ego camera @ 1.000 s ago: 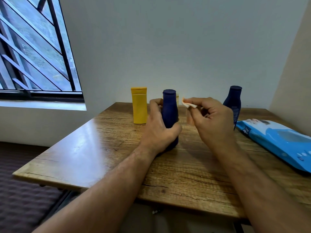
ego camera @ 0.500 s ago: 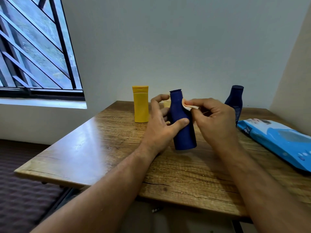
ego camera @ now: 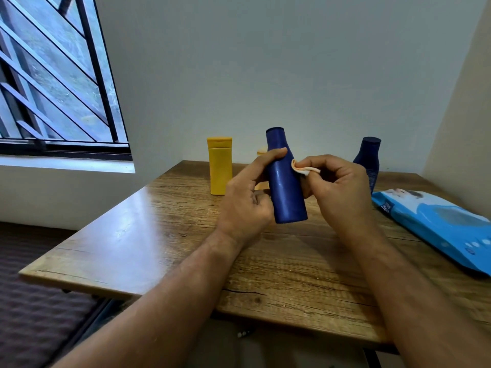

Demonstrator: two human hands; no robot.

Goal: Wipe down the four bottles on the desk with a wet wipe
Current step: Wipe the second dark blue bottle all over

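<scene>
We have the blue bottle [ego camera: 285,187] up off the desk [ego camera: 148,235], tilted a little with its cap leaning left, held between both hands over the middle of the wood. Our left hand [ego camera: 247,205] grips it from the left side — index finger stretched along the neck, the other fingers curled in against the body. Our right hand [ego camera: 337,192] pinches a small folded wipe [ego camera: 303,168] between thumb and fingertips, its remaining fingers curled, and the wipe touches the bottle's right shoulder. Behind, near the wall, the yellow bottle [ego camera: 220,166] stands upright at left; a second yellow one [ego camera: 261,151] peeks out behind the left hand, mostly hidden. The dark bottle [ego camera: 368,158] stands upright at right, behind the right hand. On the desk's right edge lies the blue wipes pack [ego camera: 438,227] — flat, well apart from the hands.
</scene>
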